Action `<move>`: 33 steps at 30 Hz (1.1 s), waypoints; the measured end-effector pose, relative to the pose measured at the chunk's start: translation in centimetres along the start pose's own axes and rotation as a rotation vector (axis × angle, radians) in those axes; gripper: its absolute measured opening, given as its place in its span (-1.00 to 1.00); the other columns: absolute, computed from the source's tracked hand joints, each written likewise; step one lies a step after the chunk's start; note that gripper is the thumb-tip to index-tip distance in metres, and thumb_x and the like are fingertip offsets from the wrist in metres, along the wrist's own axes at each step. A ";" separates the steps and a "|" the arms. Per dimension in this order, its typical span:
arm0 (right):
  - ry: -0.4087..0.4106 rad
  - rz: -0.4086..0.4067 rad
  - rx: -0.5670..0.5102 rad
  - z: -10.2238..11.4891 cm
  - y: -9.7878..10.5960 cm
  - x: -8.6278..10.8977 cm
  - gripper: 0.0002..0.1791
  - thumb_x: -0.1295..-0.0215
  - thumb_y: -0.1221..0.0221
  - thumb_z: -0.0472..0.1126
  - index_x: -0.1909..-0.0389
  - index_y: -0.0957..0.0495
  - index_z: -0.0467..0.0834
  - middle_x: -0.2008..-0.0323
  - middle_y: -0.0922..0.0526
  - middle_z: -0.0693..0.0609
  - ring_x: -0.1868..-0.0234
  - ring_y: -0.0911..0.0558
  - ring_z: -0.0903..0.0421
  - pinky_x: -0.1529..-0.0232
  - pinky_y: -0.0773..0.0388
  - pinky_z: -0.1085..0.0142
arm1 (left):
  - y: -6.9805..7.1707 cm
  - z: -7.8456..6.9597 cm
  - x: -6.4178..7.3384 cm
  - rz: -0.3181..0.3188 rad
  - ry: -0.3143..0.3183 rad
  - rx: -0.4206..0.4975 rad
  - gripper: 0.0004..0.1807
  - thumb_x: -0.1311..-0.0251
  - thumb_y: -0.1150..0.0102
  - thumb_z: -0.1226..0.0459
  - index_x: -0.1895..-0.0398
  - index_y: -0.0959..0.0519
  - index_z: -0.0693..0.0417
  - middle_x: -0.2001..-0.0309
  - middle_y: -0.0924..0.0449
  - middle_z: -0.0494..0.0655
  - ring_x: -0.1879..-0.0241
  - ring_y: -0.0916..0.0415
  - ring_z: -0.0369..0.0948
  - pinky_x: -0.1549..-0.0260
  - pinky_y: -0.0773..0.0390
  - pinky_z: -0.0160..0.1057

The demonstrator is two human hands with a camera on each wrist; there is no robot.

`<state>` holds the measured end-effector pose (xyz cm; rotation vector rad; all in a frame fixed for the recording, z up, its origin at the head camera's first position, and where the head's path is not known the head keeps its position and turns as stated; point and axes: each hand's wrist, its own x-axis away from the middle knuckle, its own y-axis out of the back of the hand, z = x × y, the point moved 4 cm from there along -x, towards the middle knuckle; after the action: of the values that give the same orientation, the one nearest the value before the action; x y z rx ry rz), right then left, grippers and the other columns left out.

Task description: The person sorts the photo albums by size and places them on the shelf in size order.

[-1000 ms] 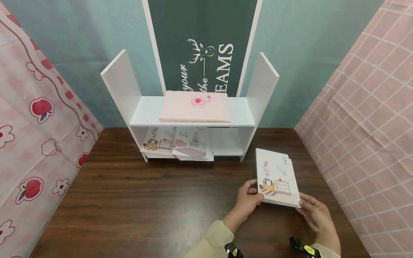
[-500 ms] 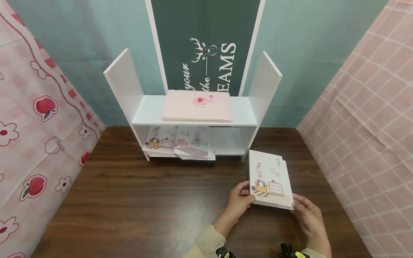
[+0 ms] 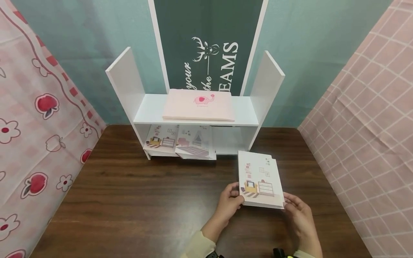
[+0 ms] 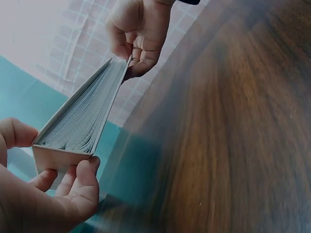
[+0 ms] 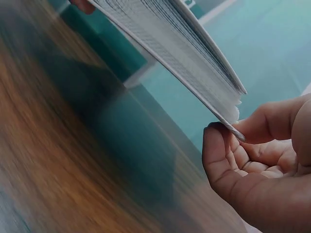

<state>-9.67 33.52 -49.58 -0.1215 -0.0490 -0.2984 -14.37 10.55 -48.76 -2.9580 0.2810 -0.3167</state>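
Note:
A white photo album (image 3: 259,179) with a printed room scene on its cover is held over the right part of the table, cover up. My left hand (image 3: 226,204) grips its left side by the spine, thumb on the cover and fingers beneath. With thumb and fingers, my right hand (image 3: 300,216) pinches the lower right corner; the right wrist view shows the right thumb (image 5: 267,121) against the inner side of the bottom cover. Between the covers, the pages (image 4: 82,119) look slightly fanned at the open edge.
A white shelf (image 3: 243,111) stands at the table's back. Its lower level bears two similar albums, a left one (image 3: 162,136) and a middle one (image 3: 193,141) jutting past the front. A flat pink elephant-print item (image 3: 198,105) lies on top. Pink cloths (image 3: 358,118) flank the table (image 3: 145,211).
Both hands have carried the photo album leftward, from beside the shelf's right end to in front of its right corner. Their hold looks the same, and the view has shifted slightly.

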 end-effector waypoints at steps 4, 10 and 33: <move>-0.027 -0.003 0.051 0.0 -1.0 -0.2 -0.69 -0.18 0.04 -0.59 0.13 -0.52 -0.29 0.33 -0.58 0.08 0.34 -0.55 0.24 0.34 -0.52 0.42 | 1.1 -0.2 0.1 0.007 0.005 0.012 -0.38 0.19 -0.04 0.48 -0.12 -0.43 0.18 0.35 -0.46 -0.06 0.49 -0.43 -0.21 0.52 -0.43 -0.33; -0.029 0.017 0.060 -0.1 -2.4 -0.3 -0.72 -0.16 0.01 -0.59 0.09 -0.45 -0.45 0.34 -0.58 0.06 0.34 -0.55 0.23 0.34 -0.51 0.42 | 2.4 -0.6 0.5 -0.001 0.004 -0.007 -0.37 0.18 -0.04 0.47 -0.14 -0.39 0.20 0.35 -0.49 -0.05 0.47 -0.47 -0.17 0.50 -0.45 -0.30; -0.059 0.097 0.063 -0.2 -7.2 -1.6 -0.62 -0.18 0.05 -0.59 -0.05 -0.28 -0.62 0.24 -0.53 -0.10 0.30 -0.55 0.19 0.29 -0.52 0.38 | 6.8 -1.6 1.2 -0.041 -0.025 -0.016 -0.37 0.04 -0.06 0.41 -0.23 -0.27 0.21 0.22 -0.46 0.03 0.47 -0.44 -0.14 0.50 -0.49 -0.20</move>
<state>-13.31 27.12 -49.06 -0.0694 -0.1110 -0.1966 -14.68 3.54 -48.18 -2.9846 0.2212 -0.2838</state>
